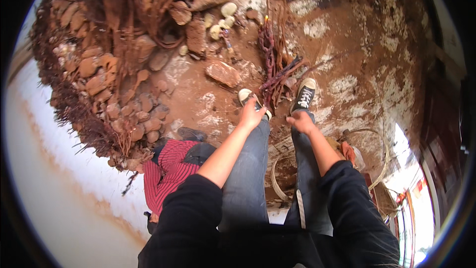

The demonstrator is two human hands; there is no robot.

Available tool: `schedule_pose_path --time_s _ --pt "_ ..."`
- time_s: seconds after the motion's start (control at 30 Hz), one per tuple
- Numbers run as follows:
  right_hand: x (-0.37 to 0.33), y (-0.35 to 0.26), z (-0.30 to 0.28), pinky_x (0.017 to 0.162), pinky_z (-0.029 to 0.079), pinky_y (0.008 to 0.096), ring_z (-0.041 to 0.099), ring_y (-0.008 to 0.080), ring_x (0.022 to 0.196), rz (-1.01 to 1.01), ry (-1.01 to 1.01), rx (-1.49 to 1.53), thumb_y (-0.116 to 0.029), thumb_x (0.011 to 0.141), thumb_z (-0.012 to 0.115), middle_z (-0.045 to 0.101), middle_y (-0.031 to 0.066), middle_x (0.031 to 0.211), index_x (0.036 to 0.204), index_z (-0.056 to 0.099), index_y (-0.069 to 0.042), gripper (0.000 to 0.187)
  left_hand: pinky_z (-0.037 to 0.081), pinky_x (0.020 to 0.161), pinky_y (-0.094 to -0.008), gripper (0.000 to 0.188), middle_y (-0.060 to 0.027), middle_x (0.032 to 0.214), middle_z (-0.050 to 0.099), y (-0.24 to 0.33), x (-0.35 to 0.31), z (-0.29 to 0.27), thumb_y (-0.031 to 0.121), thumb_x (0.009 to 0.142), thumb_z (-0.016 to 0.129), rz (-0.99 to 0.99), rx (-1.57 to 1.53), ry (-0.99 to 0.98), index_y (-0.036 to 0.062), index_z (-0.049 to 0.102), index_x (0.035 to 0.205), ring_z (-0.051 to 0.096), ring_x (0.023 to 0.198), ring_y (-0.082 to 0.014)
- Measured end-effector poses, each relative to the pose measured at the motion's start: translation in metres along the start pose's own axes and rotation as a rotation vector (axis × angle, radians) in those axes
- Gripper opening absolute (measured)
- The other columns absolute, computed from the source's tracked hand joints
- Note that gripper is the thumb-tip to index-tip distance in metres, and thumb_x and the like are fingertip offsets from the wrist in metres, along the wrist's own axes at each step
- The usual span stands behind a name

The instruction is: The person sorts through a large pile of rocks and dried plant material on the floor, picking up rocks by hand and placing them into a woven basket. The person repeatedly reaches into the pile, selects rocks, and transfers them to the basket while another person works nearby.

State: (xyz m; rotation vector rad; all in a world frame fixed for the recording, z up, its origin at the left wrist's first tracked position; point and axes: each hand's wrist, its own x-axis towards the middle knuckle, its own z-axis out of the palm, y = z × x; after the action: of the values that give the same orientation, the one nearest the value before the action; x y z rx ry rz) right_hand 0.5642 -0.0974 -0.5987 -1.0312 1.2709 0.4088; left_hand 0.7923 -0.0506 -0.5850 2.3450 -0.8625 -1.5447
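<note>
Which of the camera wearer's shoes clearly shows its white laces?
The right shoe: its white laces are plain, while the left hand partly hides the left shoe.

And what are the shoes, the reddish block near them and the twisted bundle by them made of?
Shoes: probably matte canvas with rubber toe caps, judging by the dark, cloth-like body and pale rounded fronts.
Reddish block: perhaps brick or stone; its surface looks rough and dull.
Twisted bundle: unclear, maybe wood or rusty metal; dark, knobbly strands.
</note>
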Motion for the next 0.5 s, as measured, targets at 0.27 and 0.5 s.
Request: schedule_pose_path --time_s 0.27,0.5 --pt "-0.095 -0.027 -0.011 0.074 0.047 0.0365 0.062 0.0299 0.082 -0.048 -0.130 -0.170 -0.034 0.074 0.064 0.064 0.0179 0.085 0.092 0.065 -0.003 0.035 0.048 0.066 -0.0272 0.032 -0.0079 0.083 0.060 0.073 -0.120 -0.094 0.012 0.074 0.067 -0.105 -0.306 0.144 -0.0006 0.054 0.101 0.057 0.071 -0.0141" --pt "-0.102 -0.055 0.005 0.057 0.045 0.0286 0.058 0.0155 0.060 -0.053 -0.060 0.128 -0.017 0.080 0.061 0.064 0.0094 0.073 0.085 0.063 0.003 0.021 0.047 0.069 -0.0257 0.022 -0.0062 0.084 0.059 0.073 -0.110 -0.177 0.008 0.077 0.065 -0.037 -0.197 0.204 0.0003 0.056 0.095 0.056 0.073 -0.0118"
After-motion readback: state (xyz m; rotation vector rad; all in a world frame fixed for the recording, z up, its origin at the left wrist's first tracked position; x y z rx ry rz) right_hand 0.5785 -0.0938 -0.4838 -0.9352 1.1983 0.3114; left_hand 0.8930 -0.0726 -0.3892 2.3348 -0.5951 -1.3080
